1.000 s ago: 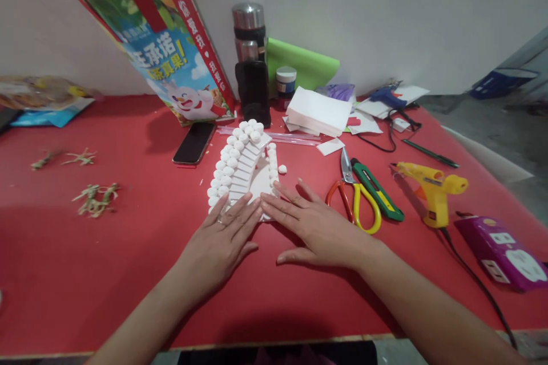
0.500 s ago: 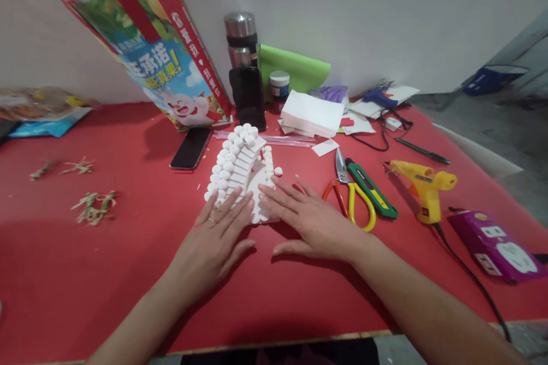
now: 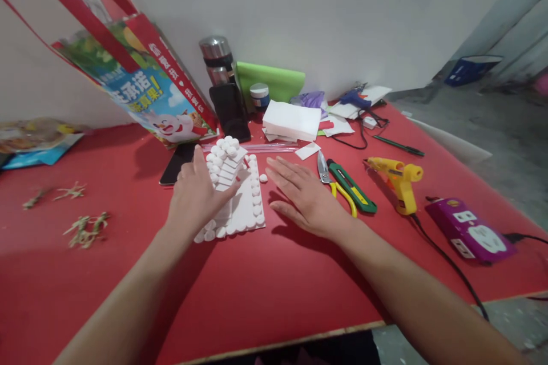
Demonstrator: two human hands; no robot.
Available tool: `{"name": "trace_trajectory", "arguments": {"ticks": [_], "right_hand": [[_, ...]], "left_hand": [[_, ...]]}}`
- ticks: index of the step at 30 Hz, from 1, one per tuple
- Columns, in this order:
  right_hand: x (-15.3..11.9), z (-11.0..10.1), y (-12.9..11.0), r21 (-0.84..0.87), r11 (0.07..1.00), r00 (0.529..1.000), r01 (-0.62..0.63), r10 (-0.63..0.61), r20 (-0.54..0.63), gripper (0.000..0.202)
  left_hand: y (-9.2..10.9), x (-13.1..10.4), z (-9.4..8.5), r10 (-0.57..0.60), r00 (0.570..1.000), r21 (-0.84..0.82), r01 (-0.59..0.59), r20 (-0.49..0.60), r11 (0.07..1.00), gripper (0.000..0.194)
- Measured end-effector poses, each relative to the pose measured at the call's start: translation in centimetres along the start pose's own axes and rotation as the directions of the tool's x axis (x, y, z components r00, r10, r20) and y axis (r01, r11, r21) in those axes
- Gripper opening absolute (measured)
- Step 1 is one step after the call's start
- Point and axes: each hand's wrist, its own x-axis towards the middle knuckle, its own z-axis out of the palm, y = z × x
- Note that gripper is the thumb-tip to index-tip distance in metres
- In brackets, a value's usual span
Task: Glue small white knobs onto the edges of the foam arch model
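Observation:
A small white model (image 3: 246,205) stands on the red table, with a stepped, curved part and rounded white pieces along its edges. My left hand (image 3: 194,194) is at the model's left side, thumb reaching across the steps and fingers apart; its fingertips cover part of the left edge, and whether they touch is hard to tell. To the right of the model, my right hand (image 3: 302,194) hovers low over the table with fingers stretched out and nothing in it. One loose white piece (image 3: 263,178) lies between the model and my right fingertips.
Scissors (image 3: 338,185), a green cutter (image 3: 351,185), a yellow glue gun (image 3: 398,179) and a purple power strip (image 3: 471,229) lie to the right. Behind are a phone (image 3: 177,164), white sheets (image 3: 291,120) and a bag (image 3: 158,91). Twine figures (image 3: 88,231) lie left.
My right hand has come off the model and now sits apart from it. My left hand has shifted up along its left side, thumb spread. The view has shifted, too.

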Motion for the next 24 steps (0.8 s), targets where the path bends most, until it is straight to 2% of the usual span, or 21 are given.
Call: {"name": "trace_trajectory", "arguments": {"ticks": [3,6,10,14,16,20,24], "right_hand": [[0.1,-0.1,0.0,0.01,1.0,1.0,0.002,-0.002,-0.017,0.06],[0.2,-0.2,0.0,0.009,1.0,0.999,0.009,-0.008,-0.048,0.058],[0.1,-0.3,0.1,0.003,1.0,0.997,0.004,-0.004,-0.077,0.056],[0.0,-0.2,0.2,0.023,0.999,0.996,-0.027,0.028,-0.086,0.053],[0.0,-0.2,0.3,0.042,0.998,0.995,-0.042,0.046,-0.092,0.051],[0.1,-0.2,0.2,0.079,0.993,0.991,-0.087,0.094,-0.09,0.047],[0.1,0.0,0.1,0.105,0.988,0.989,-0.112,0.121,-0.081,0.047]], "left_hand": [[0.4,0.3,-0.3,-0.026,0.999,0.023,0.026,0.035,0.999,0.123],[-0.1,0.6,-0.4,0.017,0.999,-0.006,-0.016,0.045,1.0,0.124],[-2.4,0.9,-0.7,0.133,0.989,-0.05,-0.129,0.066,0.99,0.124],[-5.2,0.4,-2.1,0.251,0.953,-0.089,-0.239,0.17,0.967,0.126],[-6.7,-0.3,-2.8,0.353,0.917,-0.108,-0.338,0.188,0.935,0.124],[-9.5,-2.2,-4.0,0.577,0.798,-0.157,-0.556,0.175,0.816,0.107],[-10.2,-3.6,-4.7,0.737,0.661,-0.169,-0.717,0.141,0.676,0.088]]}}
